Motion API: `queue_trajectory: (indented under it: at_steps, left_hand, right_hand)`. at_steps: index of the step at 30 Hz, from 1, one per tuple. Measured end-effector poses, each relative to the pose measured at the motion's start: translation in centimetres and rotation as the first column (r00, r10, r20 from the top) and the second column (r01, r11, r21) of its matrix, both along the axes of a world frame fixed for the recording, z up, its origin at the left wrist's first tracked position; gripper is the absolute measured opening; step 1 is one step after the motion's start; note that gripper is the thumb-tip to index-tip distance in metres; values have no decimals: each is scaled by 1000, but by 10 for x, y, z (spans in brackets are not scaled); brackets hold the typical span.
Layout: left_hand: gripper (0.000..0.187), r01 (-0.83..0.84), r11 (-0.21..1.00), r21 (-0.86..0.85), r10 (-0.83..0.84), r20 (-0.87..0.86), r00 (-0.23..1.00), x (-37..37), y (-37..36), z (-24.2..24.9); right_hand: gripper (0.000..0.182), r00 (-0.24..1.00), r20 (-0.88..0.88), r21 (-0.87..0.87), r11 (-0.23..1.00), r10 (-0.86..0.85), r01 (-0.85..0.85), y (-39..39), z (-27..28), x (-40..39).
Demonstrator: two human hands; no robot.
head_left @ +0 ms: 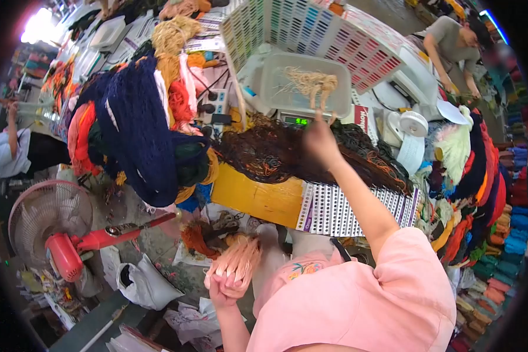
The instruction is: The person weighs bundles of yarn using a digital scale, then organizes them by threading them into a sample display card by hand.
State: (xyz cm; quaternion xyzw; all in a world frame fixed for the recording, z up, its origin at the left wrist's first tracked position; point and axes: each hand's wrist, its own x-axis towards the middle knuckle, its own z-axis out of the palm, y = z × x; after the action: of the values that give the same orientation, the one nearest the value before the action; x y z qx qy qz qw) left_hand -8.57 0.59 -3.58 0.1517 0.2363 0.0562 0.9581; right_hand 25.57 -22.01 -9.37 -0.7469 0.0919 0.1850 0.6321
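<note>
My left hand [229,287] is closed around a bundle of pale peach yarn [238,260], low at the left of my body. My right hand [321,144] reaches forward over dark brown yarn [258,149] to the near edge of a clear plastic tray [270,97]. Motion blurs this hand, so whether its fingers grip anything cannot be made out. In the tray lies a small tangle of beige yarn [311,82], with ends hanging toward my right fingertips. Under the tray, a digital scale [296,120] shows lit green digits.
Colour sample boards [358,53] stand behind the tray. A navy yarn pile [135,129] hangs at the left, above a red fan [64,255]. White cards with rows of holes [358,208] lie at the table's front edge. Another person [452,50] crouches at the far right.
</note>
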Motion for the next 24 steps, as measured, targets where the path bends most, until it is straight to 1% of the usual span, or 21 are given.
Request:
queue_trajectory:
  at_steps: [1, 2, 4, 5, 6, 7, 9, 10, 12, 13, 14, 15, 17, 18, 19, 21, 22, 24]
  left_hand:
    - [24, 44, 999, 27, -44, 22, 999, 6, 1, -4]
    - [24, 89, 995, 43, -91, 38, 995, 14, 0, -4]
    - [26, 129, 992, -10, -128, 81, 988, 24, 0, -5]
    - [27, 151, 988, -35, -147, 102, 984, 29, 0, -6]
    - [29, 160, 983, -91, -151, 103, 983, 32, 0, -4]
    - [28, 188, 981, -45, -181, 119, 976, 35, 0, -1]
    - [27, 223, 975, 8, -223, 99, 970, 40, 1, 4]
    - [26, 214, 977, 2, -213, 76, 974, 41, 1, 5]
    - [25, 221, 975, 3, -220, 89, 971, 40, 2, 6]
    - [24, 216, 976, 2, -215, 103, 971, 39, 3, 6]
    - [22, 234, 972, 12, -233, 150, 961, 39, 2, 8]
    - [22, 231, 973, 14, -230, 146, 962, 38, 2, 8]
    - [25, 161, 987, -27, -155, 162, 975, 32, 0, 8]
    - [25, 135, 991, -26, -131, 122, 984, 29, -1, 9]
    - [25, 125, 992, -26, -121, 119, 985, 28, -3, 8]
    - [25, 85, 996, -11, -84, 90, 992, 22, -6, 9]
    - [24, 78, 997, -3, -77, 81, 994, 21, -7, 10]
    - [23, 62, 993, 96, -69, 69, 995, 28, -14, 20]
  right_hand:
    - [56, 997, 29, -79, 995, 71, -69, -7, -13, -17]
    - [52, 992, 43, -128, 985, 120, -113, -10, -14, -28]
    - [44, 974, 69, -227, 954, 215, -195, -18, -15, -52]
    - [43, 975, 49, -288, 938, 215, -193, -20, -12, -59]
    - [39, 981, 58, -258, 952, 187, -166, -22, -17, -60]
    - [34, 989, 61, -181, 976, 133, -120, -26, -16, -61]
    - [26, 984, 145, -230, 971, 104, -69, -33, -25, -58]
    - [22, 978, 192, -303, 953, 77, -16, -35, -31, -54]
    - [19, 942, 314, -399, 917, 118, 18, -42, -37, -43]
    - [16, 907, 398, -410, 911, 136, 43, -45, -40, -37]
    - [16, 910, 401, -369, 928, 106, 55, -44, -29, -31]
    - [16, 912, 403, -327, 943, 77, 65, -42, -19, -26]
    - [19, 915, 389, -344, 938, 103, 41, -41, -23, -11]
    - [21, 911, 396, -356, 934, 114, 38, -40, -23, -2]
    - [24, 925, 334, -426, 905, 180, -22, -39, -22, 10]
    - [33, 813, 434, -713, 699, 388, 47, -36, -45, 28]
    - [44, 908, 222, -732, 676, 355, -86, -33, -52, 35]
    - [37, 919, 69, -760, 618, 388, -204, -24, -59, 33]
